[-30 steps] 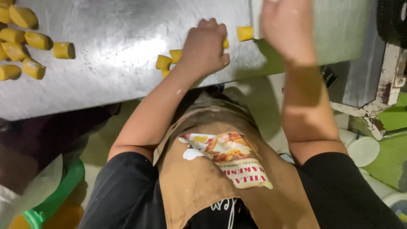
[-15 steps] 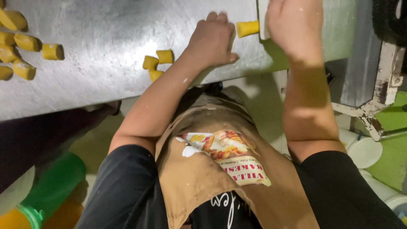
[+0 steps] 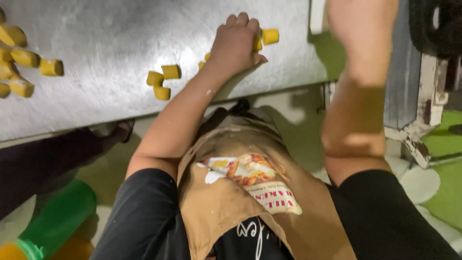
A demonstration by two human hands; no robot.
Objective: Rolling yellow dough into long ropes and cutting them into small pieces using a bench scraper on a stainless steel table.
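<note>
A floured grey metal desk (image 3: 120, 29) is seen from above. The left hand (image 3: 237, 43) is curled over short yellow dough cylinders (image 3: 263, 38) at its right side; the raised right hand's (image 3: 362, 24) grip cannot be told.

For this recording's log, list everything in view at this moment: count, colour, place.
Metal table: one, grey, floury, across the top.
Dough pieces by the left hand: three in a cluster, yellow, left of the hand; two or more partly hidden at the hand.
Dough pieces at far left: about six, yellow, at the table's left edge.
Machine frame: one, white, chipped, at right.
Bottle: one, green, bottom left, low beside the person.
Apron: one, tan with a printed picture, on the person.
Left hand: curled over dough pieces on the table.
Right hand: raised at the top right; grip cannot be told.
</note>
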